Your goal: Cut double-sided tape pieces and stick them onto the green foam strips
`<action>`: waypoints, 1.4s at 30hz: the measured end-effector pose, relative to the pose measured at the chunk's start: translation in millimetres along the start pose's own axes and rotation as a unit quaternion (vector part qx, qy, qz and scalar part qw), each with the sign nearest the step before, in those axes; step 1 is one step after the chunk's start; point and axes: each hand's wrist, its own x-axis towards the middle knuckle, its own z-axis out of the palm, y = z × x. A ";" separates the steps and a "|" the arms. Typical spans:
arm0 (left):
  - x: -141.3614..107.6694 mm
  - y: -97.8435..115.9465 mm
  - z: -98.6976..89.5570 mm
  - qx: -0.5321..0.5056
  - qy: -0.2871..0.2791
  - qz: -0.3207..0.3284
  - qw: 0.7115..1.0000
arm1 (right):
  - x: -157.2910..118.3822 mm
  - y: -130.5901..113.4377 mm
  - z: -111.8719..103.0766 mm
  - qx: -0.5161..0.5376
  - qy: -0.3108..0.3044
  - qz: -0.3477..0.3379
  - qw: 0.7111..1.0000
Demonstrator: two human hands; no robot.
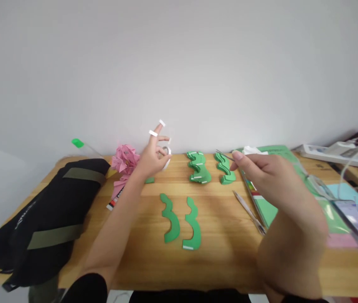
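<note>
While tweezers (225,155) are pinched by the right hand (273,181), right of the thick stack (200,171), strips (153,133) are borne left of it on the spread left hand (152,158), its hold on the roll (169,150) unclear. Cutouts (175,225) are laid before the stack. Strips could be crumpled by that hand's closing.

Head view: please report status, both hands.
Left hand: at white ring-shaped roll, grip unclear; white strips on fingers.
Right hand: gripping thin metal tweezers.
Two wavy green paper pieces: uncovered.

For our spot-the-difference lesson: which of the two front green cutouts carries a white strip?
The right-hand cutout: a white strip lies along its bottom end, while the left-hand cutout shows none.
</note>
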 end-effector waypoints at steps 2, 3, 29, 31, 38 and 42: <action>13.8 -28.4 8.5 -0.003 -0.031 -0.074 0.997 | -2.6 -1.3 -3.6 0.014 -0.001 -0.008 1.000; 17.5 -39.3 13.8 -0.006 -0.035 -0.092 0.995 | -3.9 -1.9 -5.3 0.017 -0.004 -0.010 1.000; -76.2 82.0 25.0 -0.090 0.031 0.223 0.970 | -15.3 -32.3 28.9 0.445 -0.051 0.015 0.894; -76.0 82.2 26.1 -0.036 0.078 0.243 0.966 | -17.3 -34.7 28.4 0.428 -0.050 0.015 0.902; -77.6 87.0 24.7 -0.187 0.058 0.074 0.978 | -24.4 -43.4 31.5 0.354 -0.020 -0.005 0.935; -76.4 92.2 23.9 -0.274 0.029 0.027 0.961 | -24.9 -41.7 33.5 0.311 -0.014 -0.038 0.950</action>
